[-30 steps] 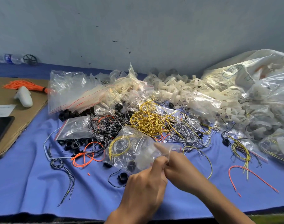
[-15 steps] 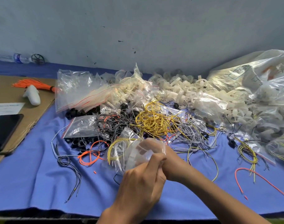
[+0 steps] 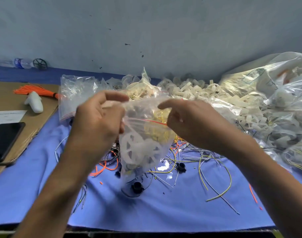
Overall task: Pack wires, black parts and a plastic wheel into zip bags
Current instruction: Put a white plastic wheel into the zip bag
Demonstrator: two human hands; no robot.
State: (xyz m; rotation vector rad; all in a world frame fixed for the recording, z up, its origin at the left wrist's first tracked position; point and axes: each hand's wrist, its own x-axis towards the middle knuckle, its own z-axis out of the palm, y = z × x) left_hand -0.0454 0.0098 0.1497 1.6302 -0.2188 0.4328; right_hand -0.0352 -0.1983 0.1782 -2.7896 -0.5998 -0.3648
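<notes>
I hold a clear zip bag (image 3: 143,134) with a red seal line up above the table, between both hands. My left hand (image 3: 97,124) pinches its left top corner and my right hand (image 3: 188,122) pinches the right end of the seal. Inside the bag sit a white plastic wheel (image 3: 138,152) and some yellow wire. Loose wires (image 3: 206,162) in yellow, grey and orange lie on the blue cloth below, with black parts (image 3: 137,187) among them.
A heap of white plastic wheels (image 3: 198,90) and filled bags (image 3: 275,93) fills the back right. Empty zip bags (image 3: 74,93) lie at the back left. A phone (image 3: 4,140), paper, a white piece and an orange wire bundle (image 3: 35,91) rest on cardboard at the left.
Both hands have lifted the bag from the table up in front of me and moved apart along its top. The camera has tilted and moved closer.
</notes>
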